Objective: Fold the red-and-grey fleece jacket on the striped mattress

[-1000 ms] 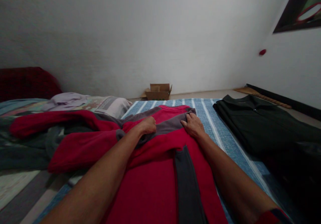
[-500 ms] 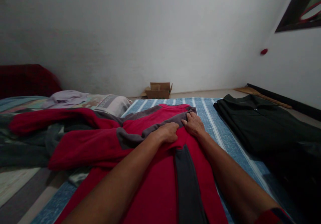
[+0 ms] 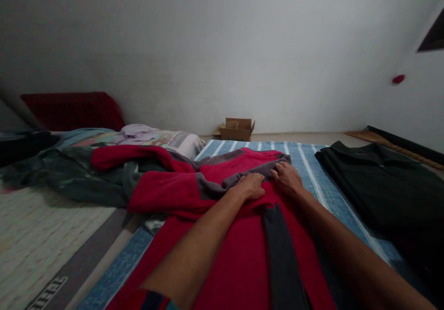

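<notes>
two hands lay close together on a red and grey fleece jacket (image 3: 236, 236) spread over the blue striped mat (image 3: 312, 171). the left hand (image 3: 250, 186) had its fingers curled down on the grey shoulder band, pinching a fold of fabric; the right hand (image 3: 287, 178) rested flatter just beside it, fingertips on the grey collar edge, gripping nothing that could be made out. a folded black jacket (image 3: 378, 185) lay along the mat's right edge, well apart. past the mat's left edge sat a heap of bedding (image 3: 69, 176) with a pale pillow (image 3: 180, 139), and one red sleeve (image 3: 132, 155) stretched onto it. a cardboard box (image 3: 237, 129) stood beyond the far edge by the wall. the jacket's long axis ran from the near edge to the far edge, collar pointing away.
</notes>
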The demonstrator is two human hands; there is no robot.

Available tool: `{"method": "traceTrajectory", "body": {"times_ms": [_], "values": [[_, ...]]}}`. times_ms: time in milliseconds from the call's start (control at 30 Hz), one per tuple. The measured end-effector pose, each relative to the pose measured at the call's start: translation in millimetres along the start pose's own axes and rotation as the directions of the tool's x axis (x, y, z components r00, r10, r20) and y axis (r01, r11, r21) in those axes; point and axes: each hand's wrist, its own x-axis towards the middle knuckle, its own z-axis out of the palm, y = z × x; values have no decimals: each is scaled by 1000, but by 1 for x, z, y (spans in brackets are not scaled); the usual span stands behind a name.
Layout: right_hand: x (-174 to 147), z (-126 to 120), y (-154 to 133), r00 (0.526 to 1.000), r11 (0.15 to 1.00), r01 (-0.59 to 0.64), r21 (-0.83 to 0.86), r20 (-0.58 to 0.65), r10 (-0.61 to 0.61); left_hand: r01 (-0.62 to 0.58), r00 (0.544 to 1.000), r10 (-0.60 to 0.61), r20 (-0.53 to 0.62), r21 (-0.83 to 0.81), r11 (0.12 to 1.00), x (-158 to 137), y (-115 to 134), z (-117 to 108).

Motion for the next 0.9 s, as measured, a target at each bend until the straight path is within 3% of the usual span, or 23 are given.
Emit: {"method": "traceTrajectory", "body": {"times_ms": [133,233,367,500,600,633,733,800,833,900], "values": [[-12,0,-17,976,970,200,141,55,-210,-25,986,28,-162,17,1000,-28,-5,-14],[-17,8,-28,955,950,271,154,79,-285,-47,957,67,-281,78,996,-62,-23,-32],[-19,21,-32,945,943,311,116,69,-320,95,935,-42,-352,134,986,-119,-53,-49],[-21,28,-29,937,937,341,73,51,-345,206,870,-127,-477,118,971,-176,-68,-40],[-24,31,-26,932,932,359,48,28,-361,427,753,-370,-545,-23,904,-209,-79,-26],[-25,32,-26,931,930,364,43,19,-365,512,688,-463,-560,-79,856,-218,-85,-23],[-28,37,-23,925,925,379,34,-10,-379,692,437,-698,-567,-284,664,-236,-106,-20],[-29,42,-20,921,920,390,31,-28,-389,692,321,-831,-455,-486,534,-241,-118,-22],[-30,44,-19,919,918,394,31,-37,-393,648,297,-890,-346,-612,454,-241,-123,-23],[-31,48,-16,917,918,397,30,-53,-395,474,294,-952,-82,-853,219,-239,-129,-24]]}}
